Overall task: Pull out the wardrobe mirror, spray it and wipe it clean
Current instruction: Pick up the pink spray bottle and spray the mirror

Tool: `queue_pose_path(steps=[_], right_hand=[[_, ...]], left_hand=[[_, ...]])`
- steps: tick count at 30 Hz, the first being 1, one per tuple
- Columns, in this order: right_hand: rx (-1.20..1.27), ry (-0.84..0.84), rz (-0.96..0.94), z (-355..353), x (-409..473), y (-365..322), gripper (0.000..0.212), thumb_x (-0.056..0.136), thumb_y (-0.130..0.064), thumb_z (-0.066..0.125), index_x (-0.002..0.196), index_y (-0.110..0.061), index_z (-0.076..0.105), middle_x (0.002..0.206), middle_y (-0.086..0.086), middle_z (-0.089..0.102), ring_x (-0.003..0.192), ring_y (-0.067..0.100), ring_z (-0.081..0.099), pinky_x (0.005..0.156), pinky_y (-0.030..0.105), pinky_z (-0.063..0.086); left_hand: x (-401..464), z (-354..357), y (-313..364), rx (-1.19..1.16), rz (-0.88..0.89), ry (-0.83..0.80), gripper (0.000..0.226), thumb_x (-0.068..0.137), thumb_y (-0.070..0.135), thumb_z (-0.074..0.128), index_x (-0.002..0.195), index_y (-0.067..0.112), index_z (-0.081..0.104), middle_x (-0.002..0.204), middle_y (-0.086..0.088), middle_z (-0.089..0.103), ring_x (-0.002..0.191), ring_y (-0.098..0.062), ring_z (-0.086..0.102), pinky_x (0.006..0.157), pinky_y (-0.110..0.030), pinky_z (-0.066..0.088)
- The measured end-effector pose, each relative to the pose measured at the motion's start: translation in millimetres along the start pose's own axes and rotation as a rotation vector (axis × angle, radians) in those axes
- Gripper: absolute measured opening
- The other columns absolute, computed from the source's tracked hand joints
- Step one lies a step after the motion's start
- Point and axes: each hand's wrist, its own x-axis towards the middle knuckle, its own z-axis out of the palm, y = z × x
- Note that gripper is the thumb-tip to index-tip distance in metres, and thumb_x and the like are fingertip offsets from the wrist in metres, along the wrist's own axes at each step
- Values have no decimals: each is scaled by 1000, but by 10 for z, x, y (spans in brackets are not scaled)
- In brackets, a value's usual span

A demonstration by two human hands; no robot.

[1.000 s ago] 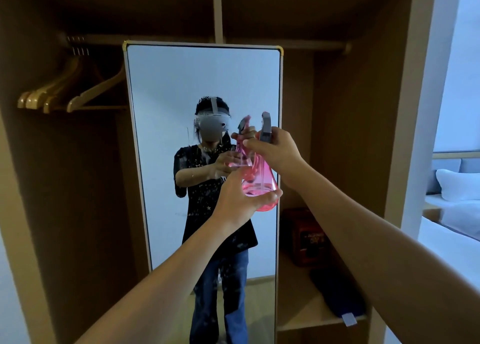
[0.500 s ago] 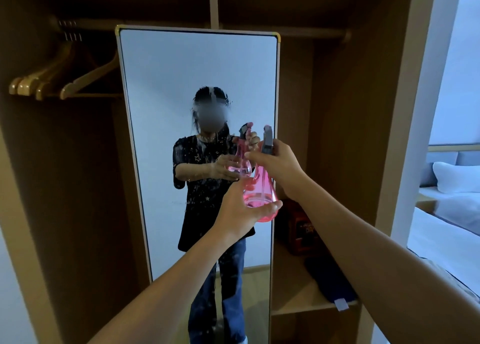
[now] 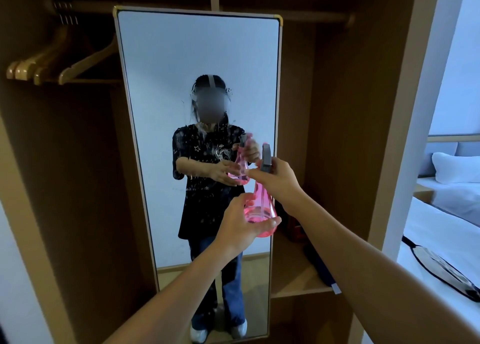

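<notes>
A person stands facing a tall wardrobe mirror (image 3: 197, 84), which is upright in the middle of an open wooden wardrobe (image 3: 350, 110). Fine droplets speckle the glass around its centre, over the reflected torso.

Just right of centre, in front of the mirror's right edge, both hands hold a pink, cone-shaped spray bottle (image 3: 261, 208) upright. The right hand (image 3: 279, 180), reaching in from 4 o'clock, wraps its fingers around the bottle's neck just below the grey spray head (image 3: 266, 156), with one finger across the front of the head. The left hand (image 3: 241, 224), reaching in from 7 o'clock, cups the bottle's wide base from below, fingers curled up around it. A little clear liquid sits in the bottom of the bottle.

At 10 o'clock, a row of wooden hangers (image 3: 52, 63) hangs from the wardrobe rail. At 4 o'clock, behind the right forearm, a wardrobe shelf (image 3: 291, 278) holds a dark folded item. At 3 o'clock, beyond the wardrobe's side panel, a bed (image 3: 446, 214) with white bedding and a pillow shows.
</notes>
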Motion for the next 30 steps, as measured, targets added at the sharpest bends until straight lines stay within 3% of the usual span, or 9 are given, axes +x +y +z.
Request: queue_pose_path(steps=[7,12,18,23,30], right_hand=[[3,-47,28,73,14,72,25,80,-25,75,92,-14,57,72,-7,54,62,7,51,61,20,41],[-30,-94,-11,201,-2,48,28,82,-25,74,99,-15,54,74,-9,53,65,6,51,60,17,39],[-50,-117,-41,380,29,29,26,81,-25,75,96,-13,58,76,-7,58,66,7,54,60,18,40],[-48,-119,-43,502,58,44,29,77,-28,78,92,-10,60,73,-5,58,66,11,55,68,31,47],[-18,-181,-82,674,67,7,22,79,-26,76,85,-25,55,71,-12,57,61,0,54,60,20,43]], left_hand=[[-83,-11,-53,24,-44,20,55,69,28,87,112,21,55,103,9,63,99,-4,62,87,-20,51],[-164,-113,-49,43,-35,48,49,70,16,86,94,37,49,92,17,61,83,14,61,74,-7,48],[-219,-237,-81,40,-50,82,50,70,17,86,96,37,48,96,16,59,83,19,58,70,-3,45],[-240,-327,-108,42,-38,94,49,71,14,85,96,35,49,95,16,59,81,20,57,69,-2,44],[-294,-457,-198,-15,-96,114,53,69,14,86,111,19,54,102,5,64,87,7,64,71,-9,49]])
